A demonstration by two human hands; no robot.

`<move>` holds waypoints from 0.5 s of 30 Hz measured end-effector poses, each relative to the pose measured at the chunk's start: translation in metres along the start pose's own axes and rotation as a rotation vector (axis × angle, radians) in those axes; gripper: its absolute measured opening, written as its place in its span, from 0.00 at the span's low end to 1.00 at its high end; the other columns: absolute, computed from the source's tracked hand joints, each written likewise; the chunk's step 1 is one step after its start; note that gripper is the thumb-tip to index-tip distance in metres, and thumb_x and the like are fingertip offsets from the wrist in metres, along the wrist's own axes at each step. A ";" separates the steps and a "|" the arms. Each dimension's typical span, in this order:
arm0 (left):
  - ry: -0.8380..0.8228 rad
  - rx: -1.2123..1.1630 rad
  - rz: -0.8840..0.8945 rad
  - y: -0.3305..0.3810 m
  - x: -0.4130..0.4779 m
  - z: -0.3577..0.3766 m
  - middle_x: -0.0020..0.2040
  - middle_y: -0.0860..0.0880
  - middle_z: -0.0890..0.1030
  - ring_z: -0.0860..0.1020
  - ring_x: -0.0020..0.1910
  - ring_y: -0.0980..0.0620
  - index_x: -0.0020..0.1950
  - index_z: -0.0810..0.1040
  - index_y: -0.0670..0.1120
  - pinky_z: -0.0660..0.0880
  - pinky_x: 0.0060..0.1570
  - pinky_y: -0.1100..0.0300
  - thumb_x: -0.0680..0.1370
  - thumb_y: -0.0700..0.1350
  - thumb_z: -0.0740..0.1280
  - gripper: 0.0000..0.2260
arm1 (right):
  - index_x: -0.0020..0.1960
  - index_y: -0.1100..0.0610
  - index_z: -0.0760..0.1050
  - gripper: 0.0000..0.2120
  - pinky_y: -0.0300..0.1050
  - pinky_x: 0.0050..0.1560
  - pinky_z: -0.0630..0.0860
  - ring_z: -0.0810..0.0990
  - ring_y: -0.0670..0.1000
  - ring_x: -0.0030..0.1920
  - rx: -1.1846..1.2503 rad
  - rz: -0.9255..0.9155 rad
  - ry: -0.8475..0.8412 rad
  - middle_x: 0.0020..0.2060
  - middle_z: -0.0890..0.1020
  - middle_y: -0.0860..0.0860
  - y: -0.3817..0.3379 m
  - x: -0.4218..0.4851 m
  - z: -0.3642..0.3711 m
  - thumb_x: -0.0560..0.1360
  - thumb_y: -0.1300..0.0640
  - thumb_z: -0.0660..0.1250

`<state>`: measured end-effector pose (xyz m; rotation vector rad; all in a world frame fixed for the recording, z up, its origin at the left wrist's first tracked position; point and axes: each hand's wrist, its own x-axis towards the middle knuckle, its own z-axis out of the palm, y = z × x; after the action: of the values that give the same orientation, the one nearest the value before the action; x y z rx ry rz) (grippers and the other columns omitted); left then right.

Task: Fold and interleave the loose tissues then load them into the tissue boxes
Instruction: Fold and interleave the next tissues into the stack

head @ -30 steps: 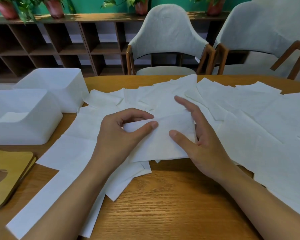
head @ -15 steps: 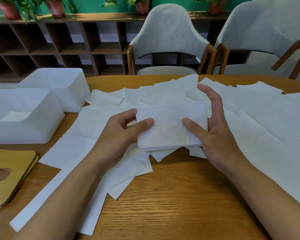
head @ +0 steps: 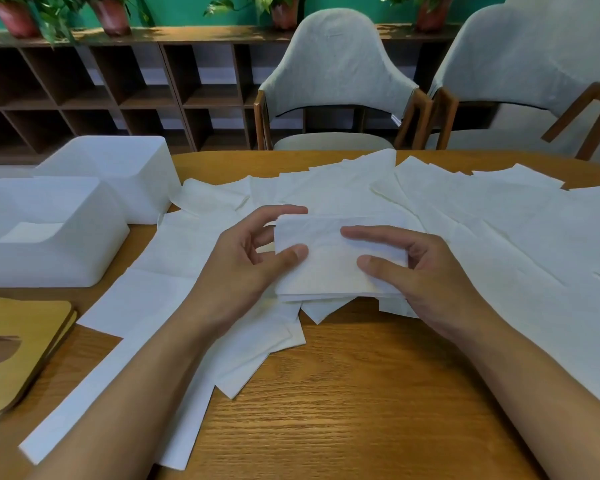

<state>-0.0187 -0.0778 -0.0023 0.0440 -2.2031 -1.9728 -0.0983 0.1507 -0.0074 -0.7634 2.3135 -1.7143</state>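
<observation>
nearest to the camera is the bare wood of the table (head: 361,410), and both forearms reach forward over it. at the left edge lie two wooden lids (head: 21,341), one on the other, the top one with an oval slot.

a little farther, in the middle, the left hand (head: 243,271) and the right hand (head: 426,282) hold a folded stack of tissues (head: 329,268) between them. the left thumb presses on the top near the left edge, with the fingers curled behind this edge. the right thumb and forefinger lie on the top, and the other fingers go under the right side. so both hands are clamped on the stack. it is above the loose tissues (head: 499,254); i cannot tell if it touches them. these sheets cover the table from under the left forearm to the far right.

left of the hands stands a white tissue box (head: 49,258), open on top, and behind it, touching or almost touching, a second tissue box (head: 136,181).

beyond the table are two grey chairs (head: 336,71), then a dark shelf (head: 118,81) with potted plants (head: 111,15) on it.
</observation>
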 end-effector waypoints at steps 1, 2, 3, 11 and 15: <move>0.001 -0.018 -0.002 0.000 0.000 0.001 0.51 0.53 0.88 0.87 0.52 0.49 0.68 0.79 0.52 0.83 0.43 0.59 0.81 0.42 0.70 0.15 | 0.60 0.39 0.83 0.15 0.39 0.66 0.71 0.72 0.34 0.65 -0.001 -0.004 -0.010 0.61 0.79 0.31 0.000 0.000 0.000 0.78 0.56 0.71; 0.011 -0.025 0.003 0.001 -0.001 0.001 0.48 0.52 0.88 0.87 0.50 0.49 0.67 0.79 0.52 0.81 0.41 0.61 0.82 0.43 0.69 0.14 | 0.60 0.39 0.83 0.15 0.41 0.67 0.71 0.72 0.35 0.66 0.009 -0.005 -0.025 0.62 0.79 0.31 0.000 0.000 0.001 0.78 0.56 0.71; 0.028 -0.011 0.019 0.002 -0.001 0.002 0.47 0.51 0.88 0.87 0.49 0.49 0.67 0.79 0.51 0.81 0.39 0.62 0.82 0.42 0.69 0.14 | 0.60 0.39 0.83 0.15 0.43 0.67 0.73 0.72 0.36 0.66 0.023 -0.005 -0.040 0.62 0.79 0.32 0.000 -0.001 0.002 0.78 0.56 0.71; 0.183 0.441 0.169 -0.010 0.006 -0.012 0.54 0.58 0.83 0.83 0.52 0.56 0.73 0.71 0.57 0.79 0.46 0.67 0.77 0.51 0.76 0.26 | 0.60 0.40 0.81 0.16 0.32 0.64 0.72 0.72 0.30 0.63 -0.020 -0.057 0.207 0.59 0.78 0.27 0.001 0.003 -0.004 0.79 0.59 0.69; 0.040 0.891 0.213 -0.027 0.009 -0.025 0.59 0.62 0.79 0.76 0.58 0.61 0.65 0.79 0.57 0.75 0.57 0.60 0.76 0.58 0.75 0.19 | 0.62 0.43 0.82 0.16 0.40 0.67 0.74 0.73 0.32 0.62 -0.029 -0.030 0.296 0.58 0.78 0.27 0.006 0.006 -0.006 0.79 0.60 0.69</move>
<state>-0.0260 -0.1063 -0.0256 -0.0304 -2.7180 -0.7636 -0.1078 0.1546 -0.0104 -0.5852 2.5305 -1.9255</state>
